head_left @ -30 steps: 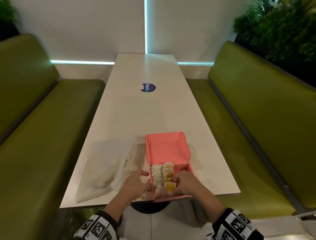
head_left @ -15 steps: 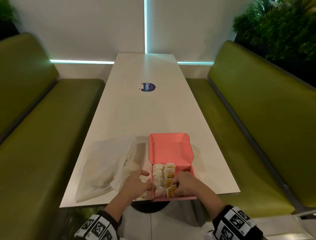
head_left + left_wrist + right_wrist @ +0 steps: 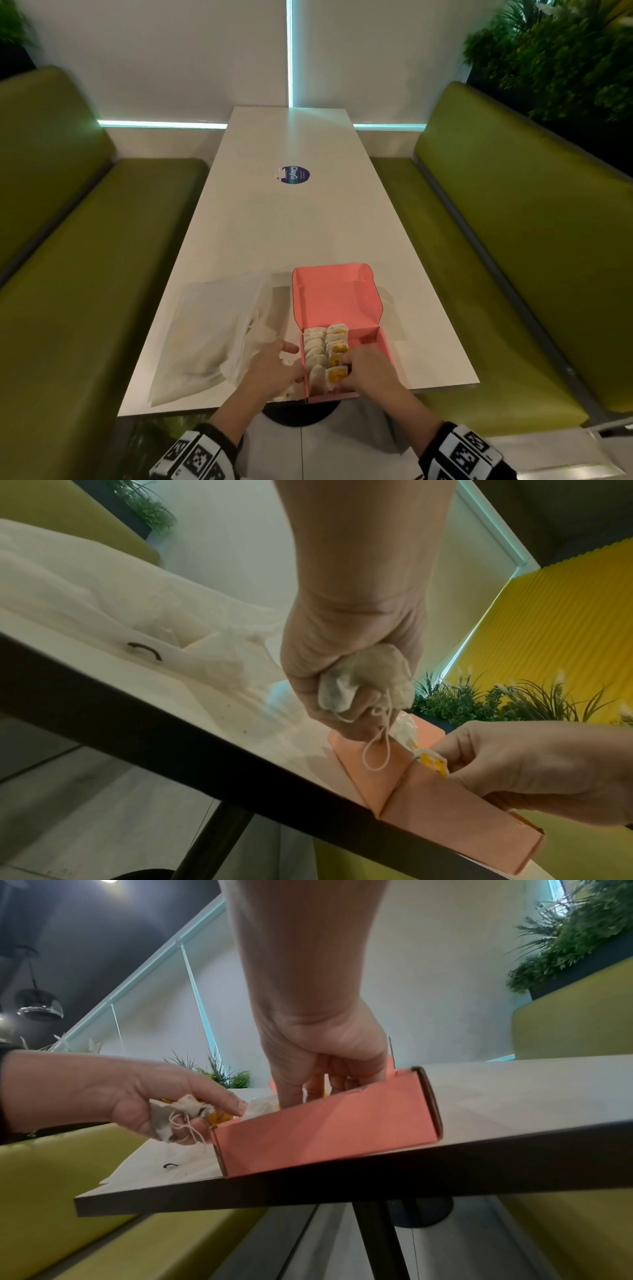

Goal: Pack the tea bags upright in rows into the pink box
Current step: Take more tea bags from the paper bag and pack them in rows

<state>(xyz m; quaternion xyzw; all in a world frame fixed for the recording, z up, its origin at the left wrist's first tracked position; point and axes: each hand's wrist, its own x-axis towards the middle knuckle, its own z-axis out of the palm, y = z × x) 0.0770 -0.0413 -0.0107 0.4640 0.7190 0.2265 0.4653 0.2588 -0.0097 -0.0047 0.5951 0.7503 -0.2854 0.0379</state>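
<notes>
The pink box (image 3: 385, 346) stands open at the table's near edge, lid (image 3: 337, 301) tipped back. Two rows of upright tea bags (image 3: 325, 353) fill its left part; the right part is bare. My right hand (image 3: 356, 370) reaches into the box and pinches the nearest tea bag (image 3: 337, 375) of the right row, the one with a yellow tag (image 3: 433, 761). Just left of the box, my left hand (image 3: 356, 696) grips a bunch of tea bags (image 3: 366, 677) with strings dangling. The right wrist view shows the box's front wall (image 3: 325, 1129) and the right hand's fingers (image 3: 291, 1093) going down behind it.
A crumpled clear plastic bag (image 3: 212, 335) lies left of the box, with a few loose tea bags (image 3: 286, 392) at the table edge. The long white table (image 3: 291, 222) bears a round blue sticker (image 3: 294, 174). Green benches (image 3: 513, 257) flank both sides.
The box has turned a little, squarer to me. My right hand has pressed the near tea bag of the right row from tilted to upright. The left hand has hardly moved.
</notes>
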